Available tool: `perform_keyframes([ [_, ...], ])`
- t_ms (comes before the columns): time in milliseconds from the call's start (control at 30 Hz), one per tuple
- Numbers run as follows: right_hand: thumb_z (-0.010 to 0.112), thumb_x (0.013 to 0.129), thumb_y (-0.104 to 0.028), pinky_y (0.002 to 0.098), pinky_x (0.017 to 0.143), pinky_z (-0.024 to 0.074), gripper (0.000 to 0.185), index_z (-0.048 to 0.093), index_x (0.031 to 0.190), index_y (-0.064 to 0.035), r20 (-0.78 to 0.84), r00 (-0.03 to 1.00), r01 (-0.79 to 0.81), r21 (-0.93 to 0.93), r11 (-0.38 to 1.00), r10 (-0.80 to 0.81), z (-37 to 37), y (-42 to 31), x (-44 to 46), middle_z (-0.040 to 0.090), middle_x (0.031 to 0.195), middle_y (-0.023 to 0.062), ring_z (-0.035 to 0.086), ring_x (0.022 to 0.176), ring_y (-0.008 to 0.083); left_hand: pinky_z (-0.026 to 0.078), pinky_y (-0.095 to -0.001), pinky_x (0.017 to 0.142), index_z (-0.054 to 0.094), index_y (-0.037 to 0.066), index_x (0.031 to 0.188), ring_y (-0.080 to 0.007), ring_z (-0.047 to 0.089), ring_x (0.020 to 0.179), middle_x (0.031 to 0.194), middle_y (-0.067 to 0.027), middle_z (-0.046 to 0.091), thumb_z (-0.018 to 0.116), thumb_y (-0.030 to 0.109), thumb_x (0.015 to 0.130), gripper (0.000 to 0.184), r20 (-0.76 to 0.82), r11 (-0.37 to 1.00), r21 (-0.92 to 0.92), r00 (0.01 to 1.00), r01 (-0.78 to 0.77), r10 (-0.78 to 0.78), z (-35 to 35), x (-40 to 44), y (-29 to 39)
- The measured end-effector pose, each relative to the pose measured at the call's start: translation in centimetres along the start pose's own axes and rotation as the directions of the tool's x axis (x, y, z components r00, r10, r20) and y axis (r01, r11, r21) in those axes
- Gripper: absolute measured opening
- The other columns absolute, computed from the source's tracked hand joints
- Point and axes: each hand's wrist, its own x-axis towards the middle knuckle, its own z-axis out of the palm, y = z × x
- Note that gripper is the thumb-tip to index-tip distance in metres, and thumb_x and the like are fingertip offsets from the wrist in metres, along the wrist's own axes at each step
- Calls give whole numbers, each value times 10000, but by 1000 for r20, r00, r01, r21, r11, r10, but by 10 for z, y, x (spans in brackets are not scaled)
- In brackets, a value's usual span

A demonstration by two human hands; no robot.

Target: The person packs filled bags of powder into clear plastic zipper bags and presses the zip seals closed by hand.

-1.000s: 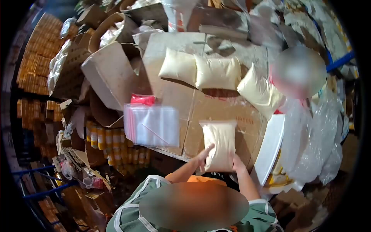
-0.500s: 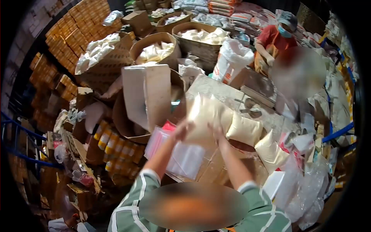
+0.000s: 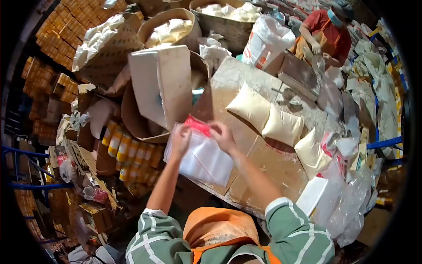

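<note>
A stack of clear plastic bags (image 3: 204,160) lies at the table's left front edge, with a red packet (image 3: 198,125) at its top end. My left hand (image 3: 180,140) is at the stack's upper left, fingers bent together beside the red packet. On the packet's other side, my right hand (image 3: 222,137) has its thumb and fingers pinched together. What the fingertips hold is too small to make out. Right of the hands, three filled cream-coloured bags rest in a slanting row: one pillow bag (image 3: 249,105), a middle bag (image 3: 282,125) and a right-hand bag (image 3: 312,152).
Cardboard-covered table (image 3: 268,171) beneath the bags. A white board (image 3: 160,86) leans over a round bin left of it. Bins (image 3: 228,28) of filled bags and a white sack (image 3: 268,42) stand behind. A co-worker (image 3: 327,35) sits at the back right. Yellow-labelled jars (image 3: 127,147) are left.
The filled bag earlier between my hands is no longer in them. Both hands have moved from it to the red packet and clear bags. The view has shifted up and turned.
</note>
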Motion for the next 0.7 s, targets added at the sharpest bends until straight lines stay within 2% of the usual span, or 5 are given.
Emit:
perform_keyframes([
  [67, 619, 894, -96, 274, 784, 491, 172, 659, 1028, 3, -42, 946, -322, -26, 946, 321, -19, 94, -102, 672, 953, 55, 607, 866, 116, 406, -463, 988, 546, -11, 1223, -425, 523, 1137, 1211, -274, 553, 712, 270, 811, 526, 30, 916, 396, 997, 57, -75, 38, -77, -84],
  [167, 644, 861, -80, 266, 740, 496, 139, 662, 974, -1, -217, 826, -545, -66, 836, 521, -45, 139, -240, 673, 868, 58, 615, 806, 118, 271, -549, 1110, 185, 50, 1508, -432, 199, 1417, 1523, -292, 203, 766, 426, 758, 1020, -70, 507, 705, 760, 496, -646, 61, -124, -112],
  [300, 606, 845, -33, 278, 659, 511, 124, 644, 957, 3, -232, 582, -799, 13, 601, 780, -59, 150, -345, 662, 826, 70, 624, 721, 125, 272, -550, 1110, 190, 66, 1508, -418, 217, 1414, 1540, -266, 180, 773, 361, 770, 986, -58, 470, 759, 765, 452, -642, 73, -154, -126],
  [500, 635, 844, -114, 285, 626, 507, 206, 639, 996, 25, -283, 643, -759, -114, 641, 712, -45, 175, -338, 672, 834, 74, 636, 708, 145, 347, -490, 1074, 332, 69, 1438, -378, 323, 1365, 1493, -213, 312, 739, 263, 798, 783, -49, 584, 742, 896, 329, -441, 98, -174, -141],
  [700, 657, 822, -163, 343, 900, 487, 489, 549, 1250, 46, -285, 713, -685, -87, 723, 641, 9, 190, -252, 642, 1096, 158, 621, 1014, 222, 440, -429, 932, 552, 22, 1214, -350, 519, 1148, 1286, -202, 520, 715, 336, 821, 528, -147, 790, 533, 953, 303, -267, 120, -176, -170],
])
